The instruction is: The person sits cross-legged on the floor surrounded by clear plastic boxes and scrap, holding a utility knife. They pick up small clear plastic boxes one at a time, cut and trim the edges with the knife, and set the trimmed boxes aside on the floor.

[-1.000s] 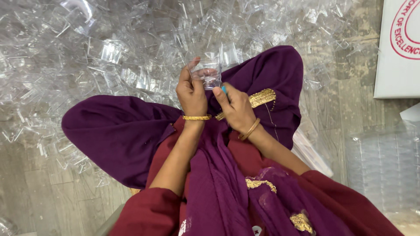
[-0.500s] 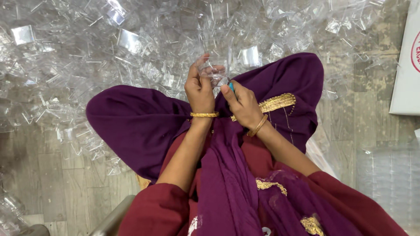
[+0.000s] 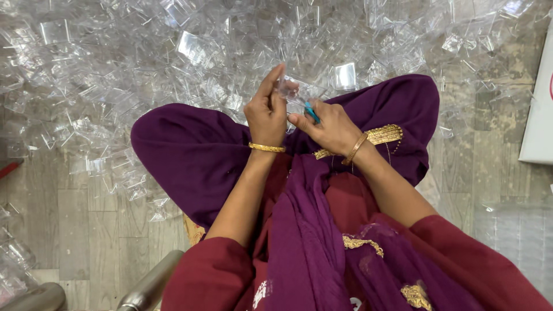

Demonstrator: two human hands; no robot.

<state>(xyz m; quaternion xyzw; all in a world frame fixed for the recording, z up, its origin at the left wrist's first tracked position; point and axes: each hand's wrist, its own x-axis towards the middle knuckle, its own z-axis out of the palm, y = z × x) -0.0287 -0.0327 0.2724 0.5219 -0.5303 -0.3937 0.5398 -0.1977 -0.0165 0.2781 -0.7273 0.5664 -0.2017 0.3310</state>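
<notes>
While left hand point(image 3: 266, 112) pinches clear piece point(image 3: 290, 89), right hand point(image 3: 328, 126) touches it.

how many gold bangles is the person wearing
2: one gold bangle on the left wrist, one gold bangle on the right wrist. Sleeves may hide others.

the heap of plastic pieces point(image 3: 173, 63) lies on the floor point(image 3: 86, 230) beyond the knees point(image 3: 190, 155). above the knees, the left hand point(image 3: 266, 112) and right hand point(image 3: 329, 125) meet around one plastic piece point(image 3: 290, 88). a board point(image 3: 538, 109) stands right of the knees.
</notes>
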